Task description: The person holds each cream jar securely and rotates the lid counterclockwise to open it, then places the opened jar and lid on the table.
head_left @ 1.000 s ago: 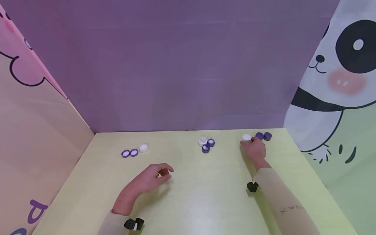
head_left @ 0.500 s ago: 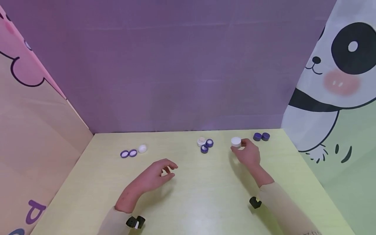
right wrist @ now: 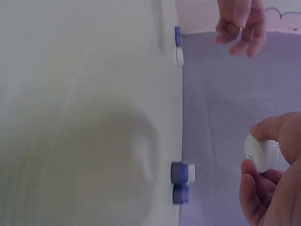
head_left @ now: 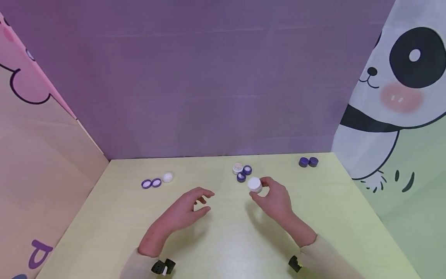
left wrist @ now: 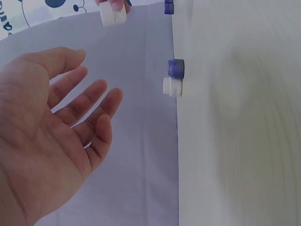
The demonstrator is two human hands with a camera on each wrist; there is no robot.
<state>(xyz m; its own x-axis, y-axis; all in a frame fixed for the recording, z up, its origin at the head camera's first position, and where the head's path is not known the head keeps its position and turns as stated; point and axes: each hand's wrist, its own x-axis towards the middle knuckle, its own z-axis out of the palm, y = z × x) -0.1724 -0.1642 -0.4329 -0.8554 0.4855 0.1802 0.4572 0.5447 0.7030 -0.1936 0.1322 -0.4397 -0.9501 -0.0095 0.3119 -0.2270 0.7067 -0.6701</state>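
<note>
A person's right hand point(head_left: 277, 198) pinches a small, round, white container with a smooth lid-like top point(head_left: 254, 185) between thumb and fingers, holding it raised over a pale yellow desk point(head_left: 223, 240), near the middle. The left hand point(head_left: 185, 208) is raised to its left, holding nothing, its fingers spread and gently bent, the thumb well apart from them. Just beyond the container, a small white round pot with a pale inside point(head_left: 237, 168) sits close beside two small purple round pots with pale centres point(head_left: 241, 177). Far left lie two flat, purple-edged white discs point(head_left: 146, 184) and a shallow white round cap point(head_left: 168, 177). Two solid purple round pots point(head_left: 304, 162) stand side by side at the far right.
</note>
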